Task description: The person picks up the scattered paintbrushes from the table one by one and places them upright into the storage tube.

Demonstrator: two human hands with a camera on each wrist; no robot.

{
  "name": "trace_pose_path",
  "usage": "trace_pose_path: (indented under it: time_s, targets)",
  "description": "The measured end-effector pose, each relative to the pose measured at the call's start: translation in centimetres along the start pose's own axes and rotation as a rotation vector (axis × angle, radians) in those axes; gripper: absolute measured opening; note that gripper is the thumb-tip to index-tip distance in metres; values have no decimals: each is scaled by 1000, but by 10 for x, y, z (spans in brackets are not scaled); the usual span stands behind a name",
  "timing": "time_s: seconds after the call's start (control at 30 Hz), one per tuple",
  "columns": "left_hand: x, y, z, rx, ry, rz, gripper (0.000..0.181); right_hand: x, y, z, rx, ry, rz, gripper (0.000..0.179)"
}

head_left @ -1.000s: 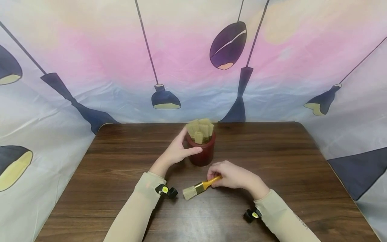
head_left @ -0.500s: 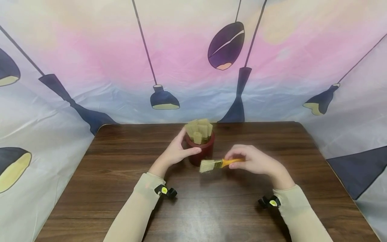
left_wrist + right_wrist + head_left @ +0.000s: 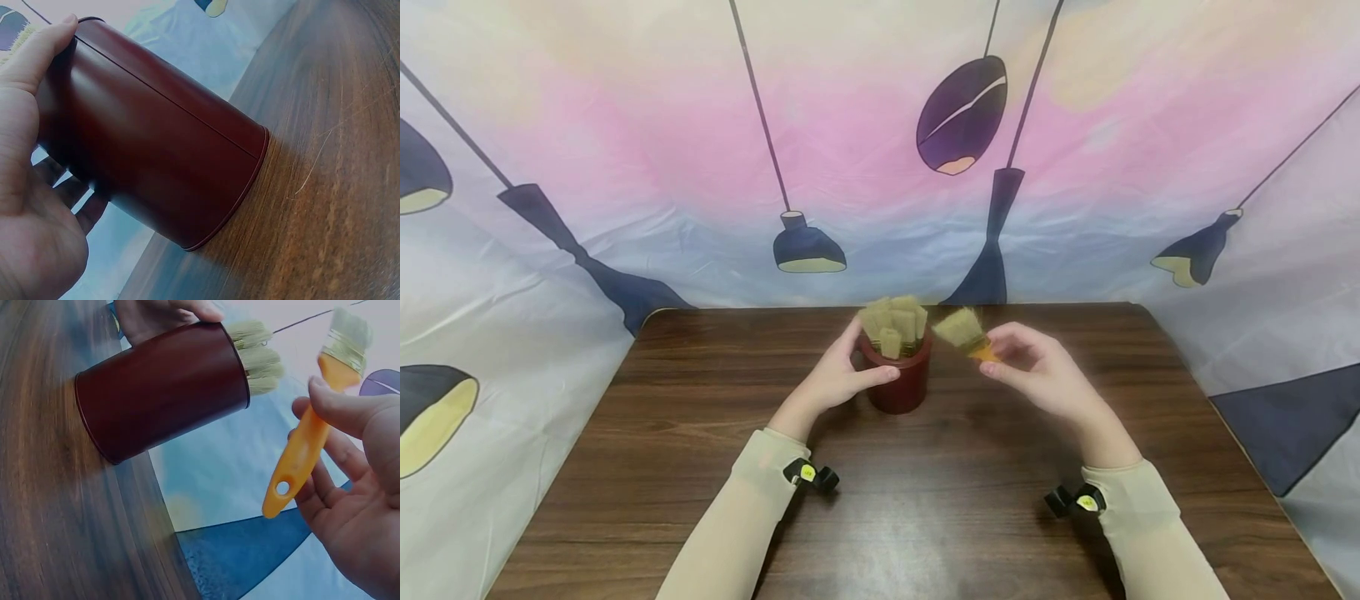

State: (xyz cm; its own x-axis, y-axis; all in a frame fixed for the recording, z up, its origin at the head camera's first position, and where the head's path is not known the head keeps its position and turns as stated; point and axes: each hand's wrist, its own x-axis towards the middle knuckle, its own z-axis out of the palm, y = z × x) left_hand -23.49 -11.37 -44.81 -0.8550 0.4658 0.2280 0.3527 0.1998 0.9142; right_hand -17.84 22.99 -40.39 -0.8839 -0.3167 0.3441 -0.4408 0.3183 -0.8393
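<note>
A dark red round holder (image 3: 901,392) stands upright on the table, with several paintbrushes (image 3: 895,321) in it, bristles up. My left hand (image 3: 835,375) grips the holder from its left side, thumb across the front near the rim; in the left wrist view its fingers reach behind the holder (image 3: 150,131). To the right of the holder, my right hand (image 3: 1045,371) pinches a paintbrush (image 3: 306,444) with an orange handle, held in the air with bristles up. The right wrist view shows the hole at the handle's end, below the fingers.
The brown wood-grain table (image 3: 700,467) carries the holder near its far edge. Behind and beside it hangs a cloth backdrop (image 3: 685,167) printed with lamps. A small black wrist camera (image 3: 811,473) sits on the left sleeve, another camera (image 3: 1075,500) on the right.
My right hand has lifted the paintbrush off the table, moving it up and to the right and turning its bristles upward. The left hand stays on the holder.
</note>
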Motion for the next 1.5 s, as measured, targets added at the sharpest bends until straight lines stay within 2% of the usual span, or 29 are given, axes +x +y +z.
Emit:
trace_pose_path:
  time_s: [0.1,0.43,0.63,0.73,0.93,1.03,1.2,1.5]
  targets:
    - [0,0,0,9,0,-4,96,1,-3,1,55,51,18,31]
    - [-1,-4,-1,15,1,-11,95,9,-15,9,134,183,52,30]
    - [-1,-3,1,7,1,-1,94,24,-29,18,158,268,6,29]
    - [-1,-3,1,2,-3,5,95,32,-36,25,155,288,-11,35]
    - [-1,-2,1,-5,-12,11,97,47,-47,45,183,278,-50,33]
    - [-1,-1,1,7,-10,4,96,51,-46,55,131,268,-42,32]
    - [-1,-1,0,35,-7,6,91,51,-40,68,-39,240,-13,26]
    - [-2,0,-1,36,-10,23,86,51,-27,80,-263,180,-116,21]
